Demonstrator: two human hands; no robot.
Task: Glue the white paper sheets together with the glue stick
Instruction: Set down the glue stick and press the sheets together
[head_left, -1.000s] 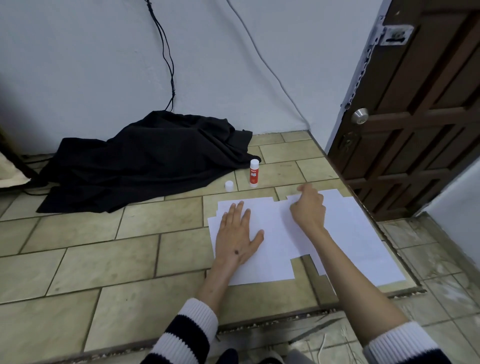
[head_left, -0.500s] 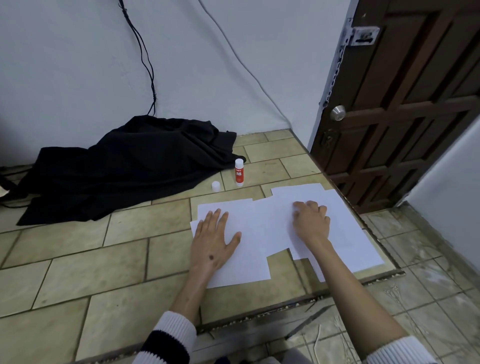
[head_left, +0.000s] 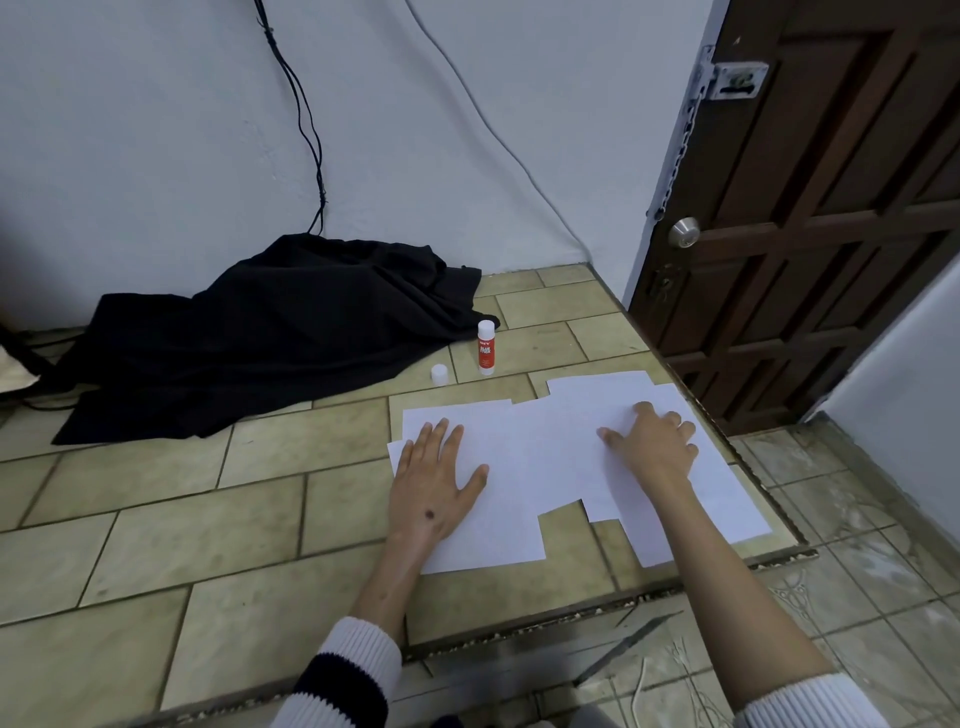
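Several overlapping white paper sheets lie flat on the tiled floor. My left hand presses flat on the left sheets, fingers spread and straight. On the right sheets rests my right hand, palm down with fingers spread. A red and white glue stick stands upright beyond the sheets, uncapped. Its white cap stands on the floor just left of it. Neither hand holds anything.
A black cloth is heaped against the white wall at the back left, with cables hanging above it. A dark wooden door stands at the right. The raised tile platform ends in a step edge in front of the sheets.
My right hand has slid from the far edge of the right sheets back toward me and flattened out. My left hand has stayed pressed on the left sheets.
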